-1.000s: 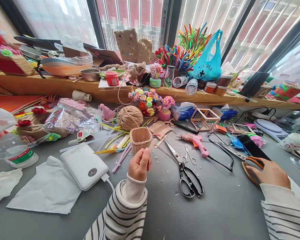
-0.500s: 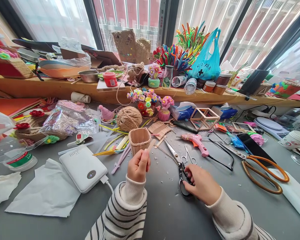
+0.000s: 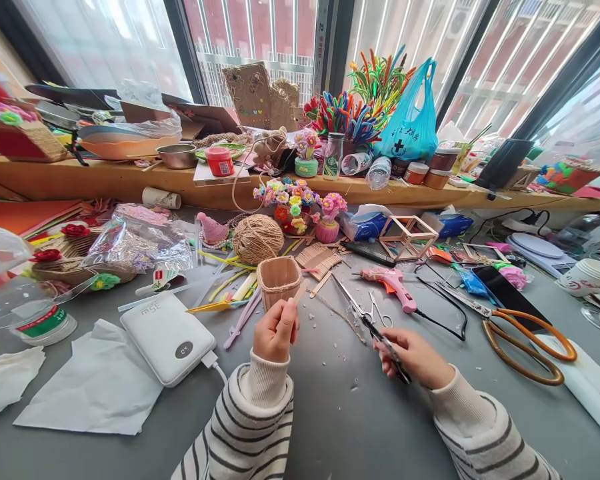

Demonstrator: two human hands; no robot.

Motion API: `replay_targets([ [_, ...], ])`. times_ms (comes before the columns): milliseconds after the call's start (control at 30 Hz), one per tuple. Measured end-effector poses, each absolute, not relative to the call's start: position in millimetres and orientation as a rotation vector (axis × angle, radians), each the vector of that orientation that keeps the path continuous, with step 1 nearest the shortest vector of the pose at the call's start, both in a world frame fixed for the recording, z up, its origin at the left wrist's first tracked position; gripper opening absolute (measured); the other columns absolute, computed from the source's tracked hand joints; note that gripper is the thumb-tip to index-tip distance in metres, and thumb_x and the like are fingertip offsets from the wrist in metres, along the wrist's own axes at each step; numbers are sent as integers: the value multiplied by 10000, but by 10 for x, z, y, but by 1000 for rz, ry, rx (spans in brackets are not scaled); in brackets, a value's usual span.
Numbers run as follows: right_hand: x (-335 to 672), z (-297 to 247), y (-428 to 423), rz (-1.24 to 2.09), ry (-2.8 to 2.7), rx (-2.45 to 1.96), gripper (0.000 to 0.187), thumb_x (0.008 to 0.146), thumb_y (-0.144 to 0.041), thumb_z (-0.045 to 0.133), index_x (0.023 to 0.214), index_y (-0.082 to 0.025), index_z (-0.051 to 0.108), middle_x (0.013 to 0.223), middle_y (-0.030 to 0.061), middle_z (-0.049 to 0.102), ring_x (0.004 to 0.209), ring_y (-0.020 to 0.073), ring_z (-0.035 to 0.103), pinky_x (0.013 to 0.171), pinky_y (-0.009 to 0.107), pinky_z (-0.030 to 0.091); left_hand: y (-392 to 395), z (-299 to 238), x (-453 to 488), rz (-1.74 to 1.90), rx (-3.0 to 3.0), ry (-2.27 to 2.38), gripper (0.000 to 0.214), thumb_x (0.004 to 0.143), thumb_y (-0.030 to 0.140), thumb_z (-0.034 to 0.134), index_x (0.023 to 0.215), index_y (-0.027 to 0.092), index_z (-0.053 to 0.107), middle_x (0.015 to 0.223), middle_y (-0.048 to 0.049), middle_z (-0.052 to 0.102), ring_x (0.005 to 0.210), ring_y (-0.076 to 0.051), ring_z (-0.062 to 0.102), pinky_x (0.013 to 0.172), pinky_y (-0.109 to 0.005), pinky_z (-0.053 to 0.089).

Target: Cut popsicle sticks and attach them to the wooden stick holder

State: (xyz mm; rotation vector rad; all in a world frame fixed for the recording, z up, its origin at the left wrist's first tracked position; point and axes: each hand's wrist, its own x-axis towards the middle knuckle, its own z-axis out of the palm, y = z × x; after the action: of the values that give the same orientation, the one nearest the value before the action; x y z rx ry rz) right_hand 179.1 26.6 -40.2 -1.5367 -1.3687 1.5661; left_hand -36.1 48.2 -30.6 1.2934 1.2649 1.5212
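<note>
- the grey counter (image 3: 360, 427) was crowded with craft litter behind the stick cup (image 3: 279, 280); the only bare room lay in front of it, and both hands were there.
- a white power bank (image 3: 167, 337) lay flat to the left of the cup, clear of the hands.
- the black scissors (image 3: 360, 313) were right of the cup, blades pointing towards it; the right hand (image 3: 414, 357) had its grip clamped on the handles.
- the wooden stick (image 3: 300, 291) stood just beside the cup's right side; the left hand (image 3: 275, 330) kept its grip pinched on the lower end, leaving the top free.
</note>
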Motion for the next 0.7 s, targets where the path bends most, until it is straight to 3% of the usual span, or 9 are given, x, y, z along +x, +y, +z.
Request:
replay_targets([
  [133,1821,-414,223,1610,-1087,-1240,326,614,-434,653,730,-139,577,631,21,584,623,164,614,611,303,475,467,-226,-373,1508,1269,1280,318,769,367,436,533,174,526,357,49,370,347,-71,323,389,-219,275],
  [300,1684,-321,341,1607,-1191,-1027,321,615,-433,669,718,-142,582,818,79,640,824,226,622,779,386,472,540,4,-386,1514,1259,1151,225,725,323,512,713,139,642,443,27,489,382,-56,360,391,-203,274],
  [433,1568,-279,363,1557,-1350,-963,445,669,-585,532,702,-143,560,793,95,625,797,236,621,745,402,480,658,184,-334,1510,1331,1078,221,732,301,503,645,138,623,397,39,443,362,-45,354,382,-191,260],
  [700,1472,-374,153,1511,-1535,-791,464,683,-618,474,702,-154,491,761,87,574,769,227,603,703,397,492,686,15,-160,1608,1272,1183,297,750,319,479,504,153,496,310,68,336,295,-37,282,345,-193,214],
])
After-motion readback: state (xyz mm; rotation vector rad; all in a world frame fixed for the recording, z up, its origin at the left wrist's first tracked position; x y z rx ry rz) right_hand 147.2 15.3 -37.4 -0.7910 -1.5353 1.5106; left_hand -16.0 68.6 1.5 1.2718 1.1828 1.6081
